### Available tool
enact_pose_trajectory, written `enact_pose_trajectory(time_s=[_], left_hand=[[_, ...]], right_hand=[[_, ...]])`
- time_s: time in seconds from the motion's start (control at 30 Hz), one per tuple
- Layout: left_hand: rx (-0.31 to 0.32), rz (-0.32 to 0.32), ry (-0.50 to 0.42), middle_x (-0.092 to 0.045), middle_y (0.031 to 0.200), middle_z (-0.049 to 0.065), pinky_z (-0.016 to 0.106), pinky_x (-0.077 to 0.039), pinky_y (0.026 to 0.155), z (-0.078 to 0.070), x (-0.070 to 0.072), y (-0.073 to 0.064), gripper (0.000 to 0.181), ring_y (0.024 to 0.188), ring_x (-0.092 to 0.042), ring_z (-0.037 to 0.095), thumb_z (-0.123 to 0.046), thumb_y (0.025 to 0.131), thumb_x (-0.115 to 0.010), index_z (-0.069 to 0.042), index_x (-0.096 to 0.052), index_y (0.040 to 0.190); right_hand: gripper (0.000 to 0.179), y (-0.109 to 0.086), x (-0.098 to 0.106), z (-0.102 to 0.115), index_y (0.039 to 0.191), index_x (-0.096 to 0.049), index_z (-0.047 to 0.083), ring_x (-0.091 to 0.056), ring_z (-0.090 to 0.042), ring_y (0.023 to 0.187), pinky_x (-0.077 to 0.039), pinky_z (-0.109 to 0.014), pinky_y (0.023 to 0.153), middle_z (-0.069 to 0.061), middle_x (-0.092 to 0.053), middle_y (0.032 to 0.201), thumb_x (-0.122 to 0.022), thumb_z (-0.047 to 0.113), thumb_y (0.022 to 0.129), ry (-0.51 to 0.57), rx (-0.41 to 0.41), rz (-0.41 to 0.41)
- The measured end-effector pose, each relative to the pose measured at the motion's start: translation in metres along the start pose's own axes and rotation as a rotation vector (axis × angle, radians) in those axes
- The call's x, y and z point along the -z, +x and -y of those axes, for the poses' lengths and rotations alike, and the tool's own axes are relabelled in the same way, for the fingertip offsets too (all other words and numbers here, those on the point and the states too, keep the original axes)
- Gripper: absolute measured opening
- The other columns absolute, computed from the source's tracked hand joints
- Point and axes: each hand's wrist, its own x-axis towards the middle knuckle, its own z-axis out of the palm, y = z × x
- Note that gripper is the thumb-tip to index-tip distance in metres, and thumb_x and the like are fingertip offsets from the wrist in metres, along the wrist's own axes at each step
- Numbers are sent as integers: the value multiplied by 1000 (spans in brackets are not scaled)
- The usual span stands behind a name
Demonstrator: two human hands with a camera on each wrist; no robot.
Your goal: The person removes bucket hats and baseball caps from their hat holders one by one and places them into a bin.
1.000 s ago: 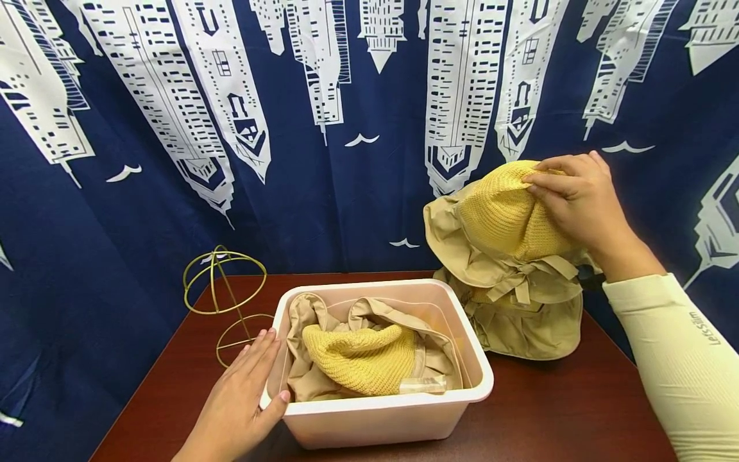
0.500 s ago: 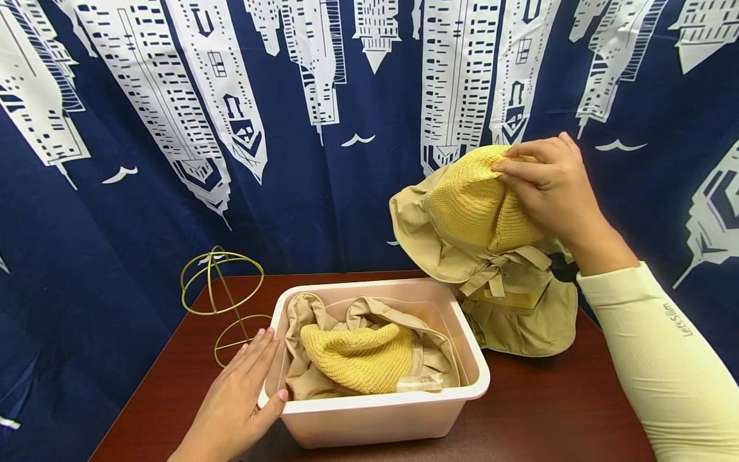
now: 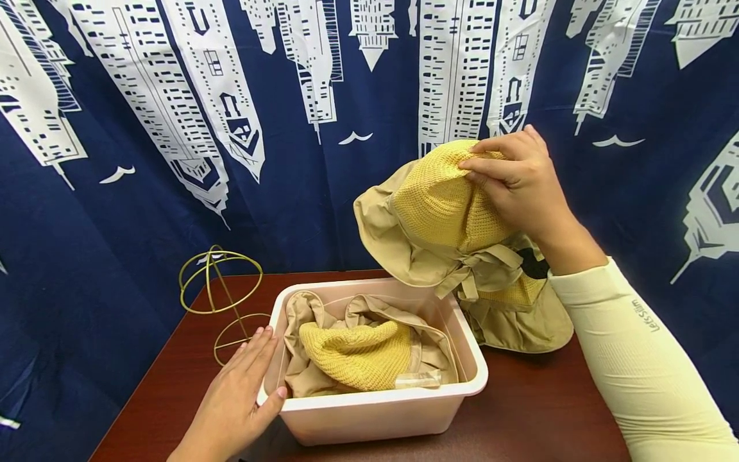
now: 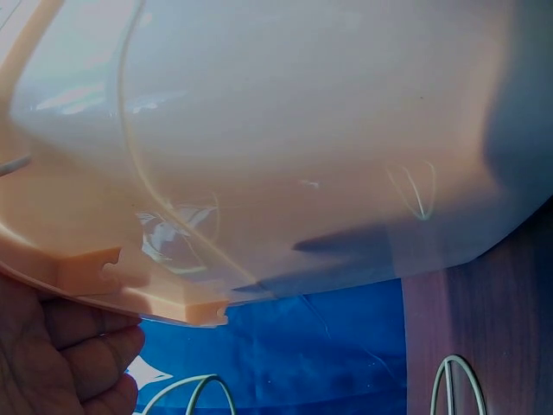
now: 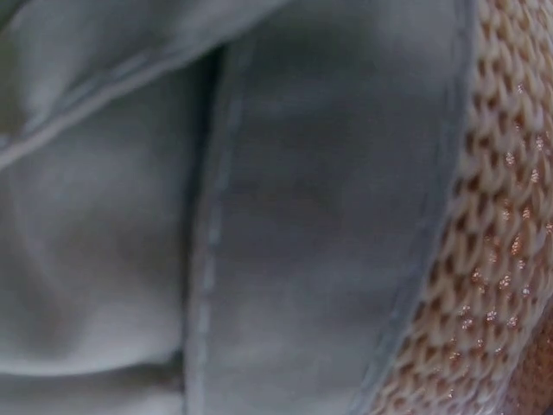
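Note:
My right hand [image 3: 519,183] pinches the crown of a sun hat [image 3: 435,199] with a yellow knit top, a beige brim and a tied bow. It hangs in the air above the back right of a pale plastic bin [image 3: 375,404]. Close up in the right wrist view are the hat's fabric band [image 5: 328,207] and knit weave [image 5: 492,259]. My left hand [image 3: 237,391] rests on the bin's left rim, fingers straight; its curved fingers [image 4: 91,346] show below the bin's rim in the left wrist view. Inside the bin lies another yellow and beige hat [image 3: 364,356].
Behind the held hat, at the right, another beige-brimmed hat [image 3: 519,321] sits low over the brown table [image 3: 537,398]. A gold wire stand [image 3: 219,282] is at the bin's left. A navy curtain [image 3: 323,212] with white buildings hangs behind.
My right hand has carried the pinched hat leftward and slightly up, away from the hat behind it and toward the bin. My left hand stays on the rim.

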Motion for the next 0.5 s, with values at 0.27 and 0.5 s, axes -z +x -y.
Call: enact_pose_trajectory(time_s=[0.27, 0.5], left_hand=[[8, 13, 8, -52, 142, 23, 20, -5, 118, 0, 0, -1, 67, 133, -48, 37, -30, 80, -69, 8, -56, 134], [12, 15, 4, -52, 141, 24, 20, -5, 118, 0, 0, 0, 67, 132, -49, 39, -29, 80, -69, 9, -56, 134]], right_hand=[[20, 6, -21, 20, 87, -80, 7, -55, -35, 90, -33, -48, 95, -15, -70, 98, -80, -8, 74, 114, 3, -48], [19, 7, -31, 40, 91, -80, 7, -60, -32, 94, -30, -54, 106, -15, -69, 101, -79, -5, 76, 139, 36, -7]])
